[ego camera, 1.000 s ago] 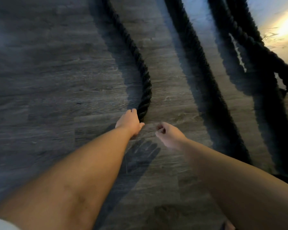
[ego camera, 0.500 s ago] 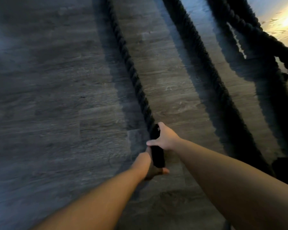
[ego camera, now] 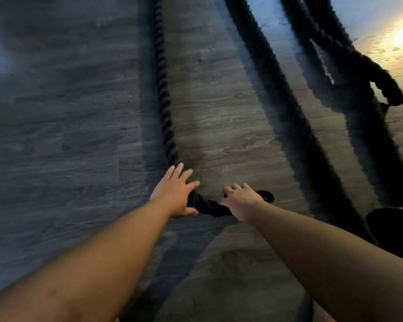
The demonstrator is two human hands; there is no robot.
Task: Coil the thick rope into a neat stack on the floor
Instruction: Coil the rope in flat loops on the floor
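Note:
A thick black twisted rope (ego camera: 163,96) runs down the wooden floor from the top of the view and bends to the right near my hands. My left hand (ego camera: 176,192) lies flat on the bend, fingers spread, pressing the rope to the floor. My right hand (ego camera: 241,202) curls over the smooth capped end (ego camera: 266,196) of the rope, which points right. The piece of rope between my hands (ego camera: 207,205) lies on the floor.
A second length of the black rope (ego camera: 286,101) runs diagonally to the right, and more strands (ego camera: 349,56) cross at the top right. A dark object (ego camera: 391,224) sits at the right edge. Bare grey wooden floor (ego camera: 56,135) lies to the left.
The rope's end pointed toward me, held by both hands in line; now it is bent sideways to the right, my left hand has opened flat on the bend.

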